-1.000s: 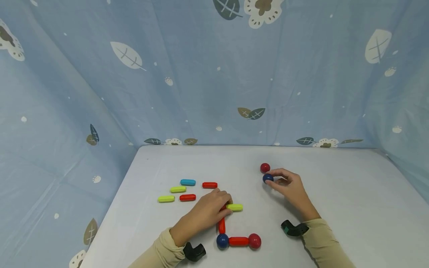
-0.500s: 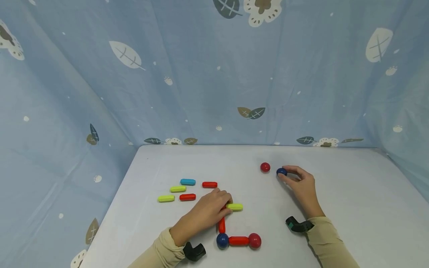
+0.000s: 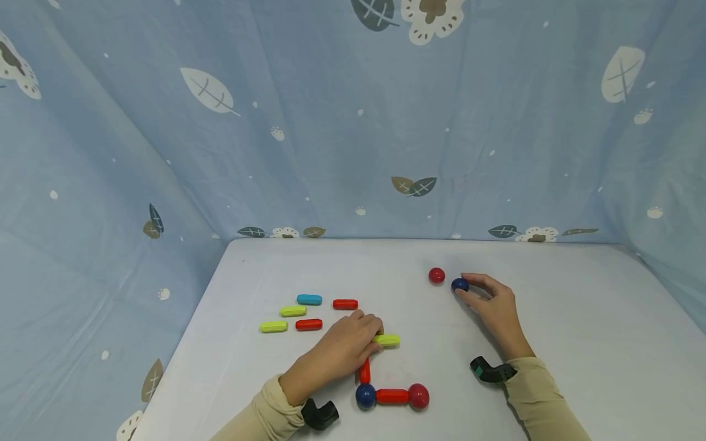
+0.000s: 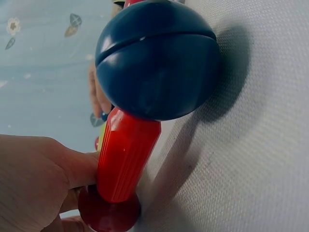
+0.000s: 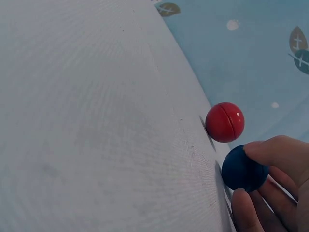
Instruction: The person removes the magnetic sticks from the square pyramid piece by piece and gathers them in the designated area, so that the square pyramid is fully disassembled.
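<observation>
Hands (image 3: 349,340) sit apart, the right (image 3: 494,306) pinching a round, dark-blue ball (image 5: 241,169).

The right hand (image 5: 285,200) pinches a blue ball (image 5: 240,170).

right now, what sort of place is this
Probably an indoor tabletop set up for play or recording: a white table, a leaf-patterned blue cloth behind it, and colored balls and rods on the tabletop.
</observation>
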A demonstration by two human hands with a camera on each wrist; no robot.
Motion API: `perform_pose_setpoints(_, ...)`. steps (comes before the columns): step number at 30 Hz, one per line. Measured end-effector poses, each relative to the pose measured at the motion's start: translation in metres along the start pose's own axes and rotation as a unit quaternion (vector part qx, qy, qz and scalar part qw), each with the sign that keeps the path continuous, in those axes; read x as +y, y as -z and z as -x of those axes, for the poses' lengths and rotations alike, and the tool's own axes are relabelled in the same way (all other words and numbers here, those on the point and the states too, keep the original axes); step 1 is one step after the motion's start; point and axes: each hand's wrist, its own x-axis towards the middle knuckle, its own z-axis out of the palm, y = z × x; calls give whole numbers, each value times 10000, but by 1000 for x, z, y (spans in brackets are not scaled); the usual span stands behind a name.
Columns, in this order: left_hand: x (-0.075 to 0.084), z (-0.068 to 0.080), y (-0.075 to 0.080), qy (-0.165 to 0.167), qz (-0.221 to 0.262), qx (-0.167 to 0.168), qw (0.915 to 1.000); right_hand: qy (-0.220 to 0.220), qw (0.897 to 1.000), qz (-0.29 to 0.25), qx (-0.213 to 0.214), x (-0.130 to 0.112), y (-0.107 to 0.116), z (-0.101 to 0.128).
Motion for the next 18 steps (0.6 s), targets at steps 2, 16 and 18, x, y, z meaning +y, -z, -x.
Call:
perform_pose_setpoints(2, 1, 0, 0, 0, -47, -21, 10000, -7, 10000, 29, -28, 0, 0, 0)
perform_pose_setpoints(16, 5, 0, 0, -97, -230, -117, 9996, 276, 9996, 0, 44, 2, -2, 0)
perform_pose_setpoints(18, 5, -1, -1, -96, -234, -126, 9996, 294, 9996, 7, 39, 2, -2, 0)
